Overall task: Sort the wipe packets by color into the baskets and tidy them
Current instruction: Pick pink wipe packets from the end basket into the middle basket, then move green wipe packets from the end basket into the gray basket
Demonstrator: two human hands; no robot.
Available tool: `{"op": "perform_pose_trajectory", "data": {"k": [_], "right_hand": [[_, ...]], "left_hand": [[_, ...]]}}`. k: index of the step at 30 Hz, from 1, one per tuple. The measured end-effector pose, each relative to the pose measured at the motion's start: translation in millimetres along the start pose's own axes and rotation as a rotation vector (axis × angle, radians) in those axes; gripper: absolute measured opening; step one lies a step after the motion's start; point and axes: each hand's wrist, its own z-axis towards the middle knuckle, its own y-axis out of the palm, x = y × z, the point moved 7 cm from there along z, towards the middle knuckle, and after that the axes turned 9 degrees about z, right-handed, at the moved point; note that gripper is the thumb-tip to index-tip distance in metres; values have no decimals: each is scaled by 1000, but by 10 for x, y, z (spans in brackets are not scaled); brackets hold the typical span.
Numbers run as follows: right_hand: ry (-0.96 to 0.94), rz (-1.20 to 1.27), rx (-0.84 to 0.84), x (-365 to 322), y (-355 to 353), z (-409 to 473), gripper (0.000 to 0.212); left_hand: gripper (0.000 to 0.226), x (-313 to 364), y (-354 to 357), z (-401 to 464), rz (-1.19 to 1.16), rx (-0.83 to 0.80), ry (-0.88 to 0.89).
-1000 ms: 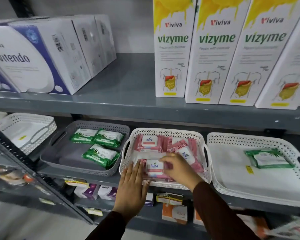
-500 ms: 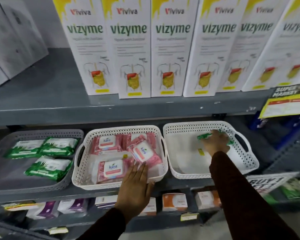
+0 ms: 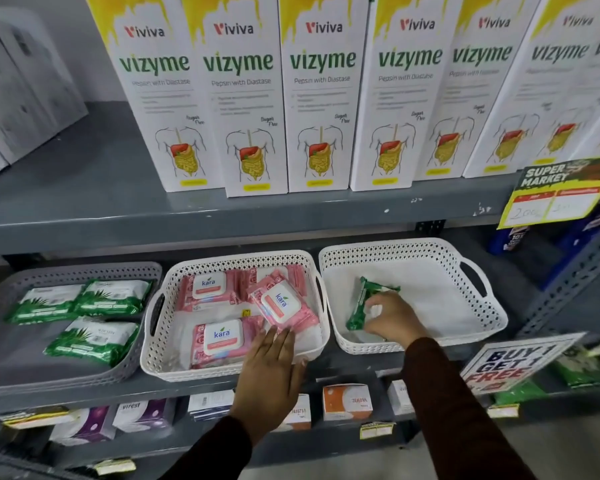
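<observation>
Three baskets stand side by side on the middle shelf. The grey basket (image 3: 146,271) at the left holds three green wipe packets (image 3: 94,337). The white middle basket (image 3: 243,258) holds several pink wipe packets (image 3: 222,337). My left hand (image 3: 272,372) rests flat on its front rim, fingers together, holding nothing. In the white right basket (image 3: 465,327), my right hand (image 3: 392,318) grips a single green packet (image 3: 364,299), tilted up on its edge near the basket's left wall.
Tall white Vizyme boxes (image 3: 321,98) line the upper shelf close above the baskets. Price signs (image 3: 555,195) and a "Buy 1 Get 1 Free" card (image 3: 506,362) hang at the right. Small boxes (image 3: 347,401) fill the shelf below.
The view swung right. My right hand left the pink packets, reached into the right basket, took hold of the green packet and drew it toward the basket's left front. My left hand stayed on the middle basket.
</observation>
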Motion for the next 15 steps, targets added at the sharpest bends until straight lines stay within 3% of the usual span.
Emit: {"op": "perform_pose_trajectory", "data": {"k": [1,4,8,11,15], "right_hand": [[32,15,48,-41,50,-28,25],[212,-46,217,-95,165,-76,65],[244,-2,260,-91,185,-15,93],[177,65,384,-146,14,-90,88],[-103,243,580,-535,-62,-468,68]], "left_hand": [[64,11,-4,13,9,1,9],[69,5,-32,10,11,4,24],[65,-60,13,-69,41,4,52],[65,-221,18,-127,53,3,44],[67,-673,24,-331,39,-17,-1]]}}
